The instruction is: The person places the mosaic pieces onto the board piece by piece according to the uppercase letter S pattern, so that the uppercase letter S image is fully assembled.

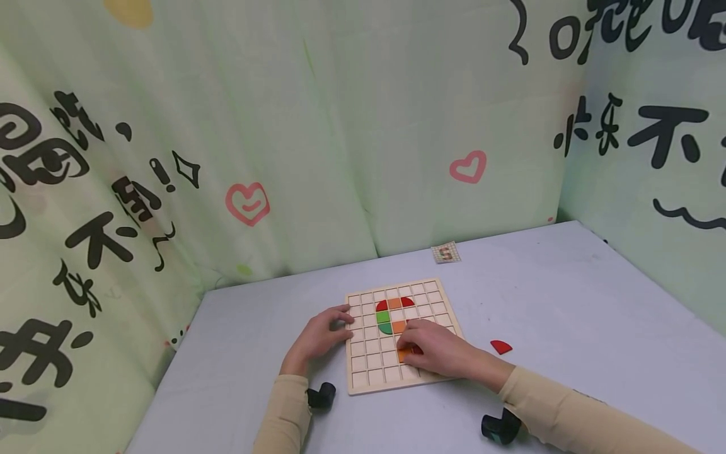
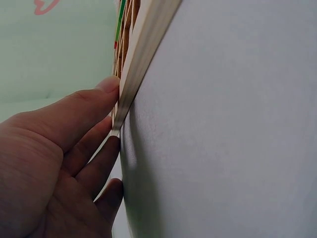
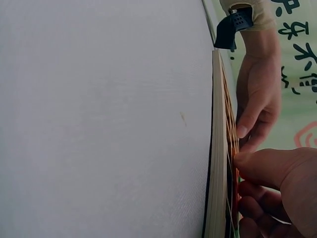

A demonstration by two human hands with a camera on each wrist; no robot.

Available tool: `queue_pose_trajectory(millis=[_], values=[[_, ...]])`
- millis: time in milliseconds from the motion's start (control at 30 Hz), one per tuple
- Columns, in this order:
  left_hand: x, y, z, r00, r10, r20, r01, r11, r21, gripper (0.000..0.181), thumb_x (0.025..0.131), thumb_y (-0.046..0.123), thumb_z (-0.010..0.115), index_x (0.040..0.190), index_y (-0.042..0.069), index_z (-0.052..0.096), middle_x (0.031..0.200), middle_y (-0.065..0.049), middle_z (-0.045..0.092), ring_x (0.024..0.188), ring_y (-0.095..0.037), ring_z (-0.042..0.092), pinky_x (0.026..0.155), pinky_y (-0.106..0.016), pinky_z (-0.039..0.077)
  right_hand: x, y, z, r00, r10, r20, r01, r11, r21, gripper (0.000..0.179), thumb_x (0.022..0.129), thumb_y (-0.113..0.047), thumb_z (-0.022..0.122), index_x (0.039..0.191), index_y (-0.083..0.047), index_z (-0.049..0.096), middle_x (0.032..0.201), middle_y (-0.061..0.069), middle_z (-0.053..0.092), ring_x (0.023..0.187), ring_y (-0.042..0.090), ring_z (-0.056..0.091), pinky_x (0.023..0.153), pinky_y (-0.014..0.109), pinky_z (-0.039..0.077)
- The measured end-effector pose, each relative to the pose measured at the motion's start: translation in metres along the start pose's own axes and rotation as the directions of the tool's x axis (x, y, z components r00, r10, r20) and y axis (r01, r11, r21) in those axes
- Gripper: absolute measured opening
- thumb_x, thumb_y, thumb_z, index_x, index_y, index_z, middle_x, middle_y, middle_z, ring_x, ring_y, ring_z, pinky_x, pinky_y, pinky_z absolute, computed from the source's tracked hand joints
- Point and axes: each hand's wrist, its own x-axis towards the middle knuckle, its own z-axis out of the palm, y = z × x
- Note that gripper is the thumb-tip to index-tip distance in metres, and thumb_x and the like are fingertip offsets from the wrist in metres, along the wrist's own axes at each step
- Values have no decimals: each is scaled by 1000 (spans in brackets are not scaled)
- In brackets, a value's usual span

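A square wooden grid board (image 1: 365, 364) lies on the table. Set in its cells are a red quarter-round tile (image 1: 382, 306), an orange square tile (image 1: 394, 303), another red quarter-round, a light green square (image 1: 382, 317), a dark green quarter-round (image 1: 385, 328) and another orange square. My left hand (image 1: 324, 334) rests at the board's left edge, thumb and fingers fairly straight against it. Over the board's lower part, my right hand (image 1: 439, 347) pinches a red tile (image 1: 418, 350), mostly hidden under the fingers. An orange tile (image 1: 403, 355) shows beside its fingertips.
A loose red quarter-round tile (image 1: 501, 347) lies on the table right of the board. A small pattern card (image 1: 445, 253) is near the table's back edge. A printed curtain (image 1: 363, 126) hangs behind the table (image 1: 544, 284). Dark wrist cameras (image 1: 501, 427) sit under both forearms.
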Motion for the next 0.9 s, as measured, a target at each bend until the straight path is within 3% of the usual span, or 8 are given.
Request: queue_pose_trajectory(millis=[467, 700, 900], values=[[2, -3, 0, 999, 37, -1, -37, 999, 3, 19, 86, 11, 73, 104, 8, 70, 143, -8, 52, 139, -33, 38, 114, -51, 29, -1, 0, 0, 1000, 1, 0, -1, 1000, 11, 13, 87, -16, 72, 100, -11, 73, 88, -8, 57, 80, 6, 49, 74, 25, 48], [1, -3, 1, 1000, 10, 3, -10, 1000, 4, 19, 86, 11, 74, 105, 9, 70, 144, -7, 51, 139, -33, 37, 114, -51, 29, -1, 1, 0, 1000, 7, -2, -7, 1000, 21, 14, 88, -17, 72, 100, -10, 73, 88, -7, 58, 78, 7, 48, 70, 24, 47], [0, -2, 2, 1000, -11, 1, 11, 1000, -11, 18, 86, 12, 74, 104, 10, 70, 145, -6, 51, 140, -32, 37, 114, -51, 29, -5, 2, -5, 999, 30, -18, -30, 999, 26, 12, 88, -16, 71, 99, -12, 72, 90, -8, 60, 83, 9, 52, 76, 29, 49]])
